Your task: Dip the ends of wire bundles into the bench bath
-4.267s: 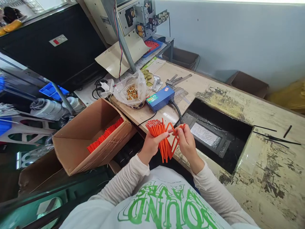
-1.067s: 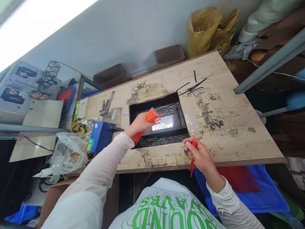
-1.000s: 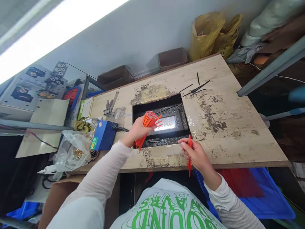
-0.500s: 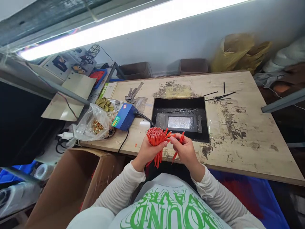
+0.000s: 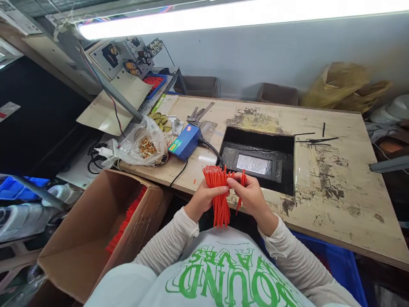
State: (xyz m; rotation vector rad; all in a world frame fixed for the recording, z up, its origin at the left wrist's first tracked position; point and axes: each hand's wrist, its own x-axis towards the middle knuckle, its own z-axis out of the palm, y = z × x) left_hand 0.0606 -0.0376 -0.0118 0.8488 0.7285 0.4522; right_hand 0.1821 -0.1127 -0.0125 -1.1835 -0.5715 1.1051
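Observation:
A thick bundle of thin red wires (image 5: 220, 209) stands upright in my left hand (image 5: 203, 199), whose fingers and thumb wrap round it. The pale tips show at the top of the bundle. My right hand (image 5: 251, 195) is closed on a few red wires (image 5: 243, 177), and its fingertips touch the right side of the bundle. Both hands are over the front edge of the wooden table (image 5: 338, 204), just in front of the black recess (image 5: 258, 136) with its bright rectangular window.
A blue box (image 5: 186, 143) with a black cable and a plastic bag of small parts (image 5: 147, 147) lie on the table's left. Below is an open cardboard box (image 5: 79, 238) with red wires inside. Black strips (image 5: 319, 140) lie at right. A metal post (image 5: 388, 164) juts in.
The view has turned left, so more of the cardboard box and its red wires shows. The left-hand bundle hangs straighter, and my right hand is closer to it.

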